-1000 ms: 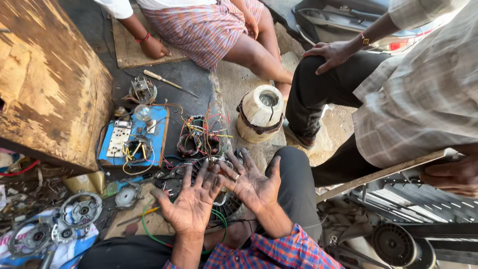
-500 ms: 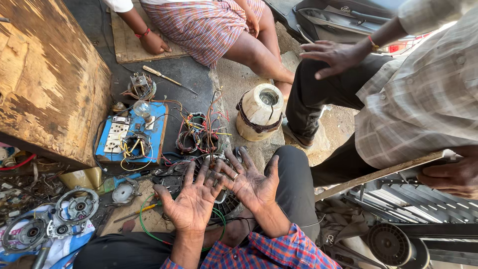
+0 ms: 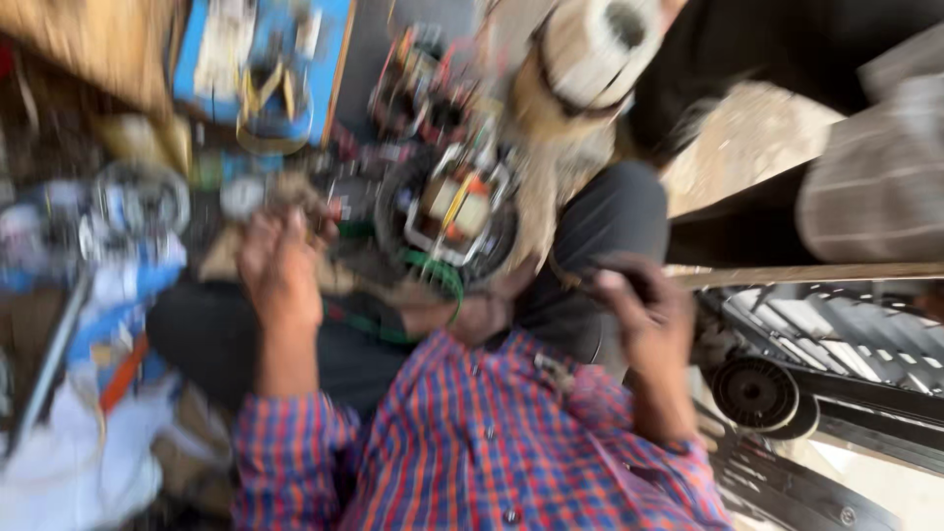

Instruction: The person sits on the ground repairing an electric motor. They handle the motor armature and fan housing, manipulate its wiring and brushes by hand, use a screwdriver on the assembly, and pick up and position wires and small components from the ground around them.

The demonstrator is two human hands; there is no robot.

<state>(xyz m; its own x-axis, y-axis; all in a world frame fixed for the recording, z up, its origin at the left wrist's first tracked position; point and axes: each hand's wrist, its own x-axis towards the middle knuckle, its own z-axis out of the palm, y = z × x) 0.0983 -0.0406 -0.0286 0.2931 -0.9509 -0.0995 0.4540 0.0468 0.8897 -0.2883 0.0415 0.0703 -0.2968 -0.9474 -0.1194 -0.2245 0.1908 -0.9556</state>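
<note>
The head view is heavily blurred by motion. The left hand is raised over the person's lap with its fingers loosely curled; whether it holds anything cannot be told. The right hand sits by the right knee, fingers bent around something dark, though the blur hides what it is and how firm the hold is. Between the two hands, just ahead of the knees, lies a round motor stator with coloured wires and a green cable along its lower edge; neither hand touches it. Beyond it stands a pale, rounded motor housing. To the upper left lies a blue tray of small parts, with round metal discs beside the left knee. At the lower right a black fan grille rests on the ground
</note>
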